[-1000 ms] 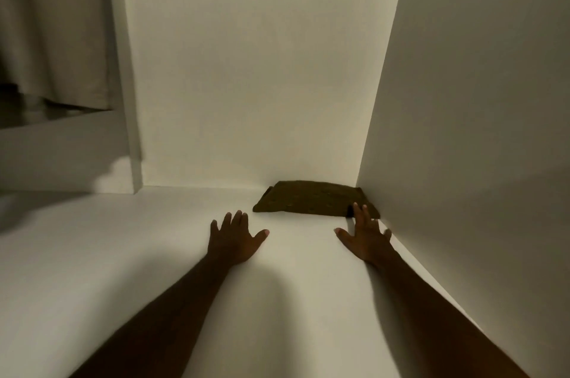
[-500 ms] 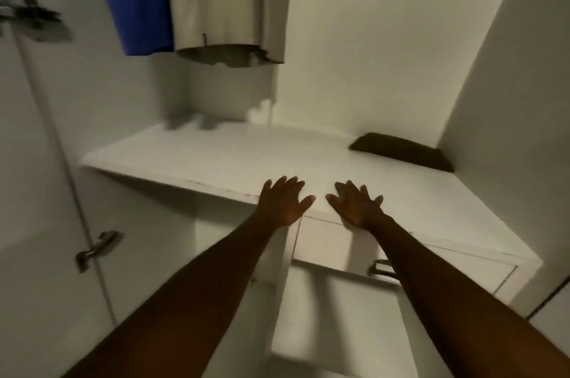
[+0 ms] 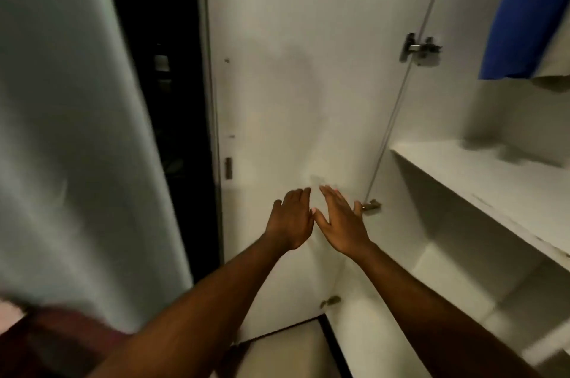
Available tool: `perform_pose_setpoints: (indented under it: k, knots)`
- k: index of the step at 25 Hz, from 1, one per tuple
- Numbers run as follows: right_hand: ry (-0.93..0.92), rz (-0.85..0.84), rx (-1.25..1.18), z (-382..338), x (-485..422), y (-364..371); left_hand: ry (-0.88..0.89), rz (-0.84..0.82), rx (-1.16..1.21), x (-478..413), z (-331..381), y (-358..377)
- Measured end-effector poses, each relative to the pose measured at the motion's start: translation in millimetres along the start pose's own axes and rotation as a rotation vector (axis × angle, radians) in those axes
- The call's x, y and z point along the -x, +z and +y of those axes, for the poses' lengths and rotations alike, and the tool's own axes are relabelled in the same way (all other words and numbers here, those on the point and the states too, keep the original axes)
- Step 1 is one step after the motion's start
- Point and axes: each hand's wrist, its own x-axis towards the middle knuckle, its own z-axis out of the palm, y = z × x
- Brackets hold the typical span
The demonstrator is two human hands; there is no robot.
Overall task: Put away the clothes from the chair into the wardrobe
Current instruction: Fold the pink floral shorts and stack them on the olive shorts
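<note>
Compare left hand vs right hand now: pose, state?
The left hand keeps its fingers packed together, leaning up and right; the right hand fans its fingers slightly, leaning up and left. The right hand's little finger sits by the door hinge in view; the left hand is clear of it. Shared: both open, holding nothing, close together before the white wardrobe door.

Dim, slightly greenish light fills a narrow corner. At the left a pale, blurred panel (image 3: 77,131) stands beside a dark gap (image 3: 160,84). The white wardrobe door (image 3: 293,84) stands open in the middle, hung on metal hinges (image 3: 419,49) along its right edge. To the right runs a white shelf (image 3: 493,183) with open compartments below it. A strip of pale floor (image 3: 283,356) shows at the bottom
</note>
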Motion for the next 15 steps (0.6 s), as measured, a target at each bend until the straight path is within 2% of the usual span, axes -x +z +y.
perform_pose_setpoints:
  k: [5, 9, 15]
  knots:
    - [-0.399, -0.154, -0.125, -129.8, 33.0, 71.7, -0.458, 0.047, -0.099, 141.6, -95.0, -52.1]
    - [-0.584, -0.241, -0.186, -233.0, 74.7, 111.9, -0.684, 0.067, -0.188, 247.8, -138.4, -96.0]
    - [-0.867, -0.337, -0.159, -378.7, 110.7, 153.1, -0.906, 0.15, -0.193, 363.1, -206.0, -155.8]
